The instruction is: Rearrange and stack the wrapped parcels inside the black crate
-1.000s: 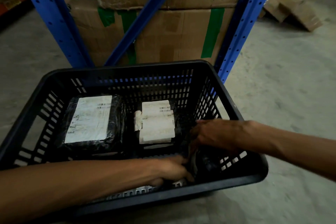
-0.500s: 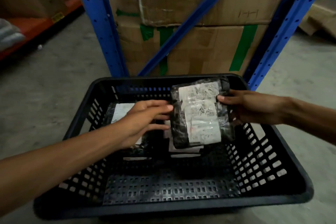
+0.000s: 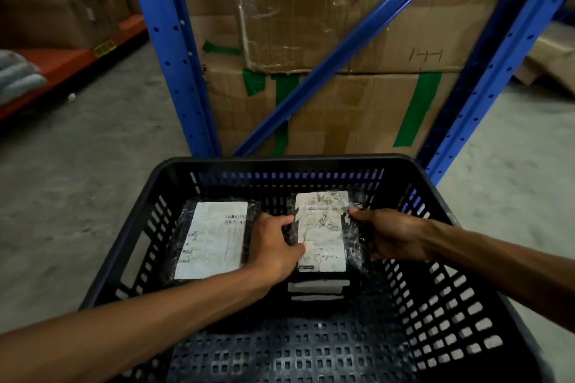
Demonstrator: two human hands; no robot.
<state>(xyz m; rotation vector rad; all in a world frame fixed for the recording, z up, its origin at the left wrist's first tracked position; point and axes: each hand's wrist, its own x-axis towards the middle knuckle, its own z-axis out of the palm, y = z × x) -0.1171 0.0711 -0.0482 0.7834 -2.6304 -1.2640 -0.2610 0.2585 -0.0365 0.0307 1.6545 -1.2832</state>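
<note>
A black slotted crate [image 3: 441,314] stands on the concrete floor in front of me. At its far left lies a black-wrapped parcel with a white label [image 3: 214,239]. To its right, a second wrapped parcel with a creased label [image 3: 323,230] rests flat on top of a small stack of parcels [image 3: 317,288], whose edges show beneath it. My left hand [image 3: 273,246] grips this top parcel's left edge. My right hand [image 3: 392,236] holds its right edge.
Blue rack uprights and a diagonal brace [image 3: 342,50] stand just behind the crate, with taped cardboard boxes [image 3: 326,102] stacked behind them. An orange low shelf [image 3: 62,68] runs along the left. More cardboard [image 3: 547,62] lies at the right.
The creased-label parcel, lifted from the crate's near right corner and held up tilted half a second ago, now lies flat on the right-hand stack, both hands still on it.
</note>
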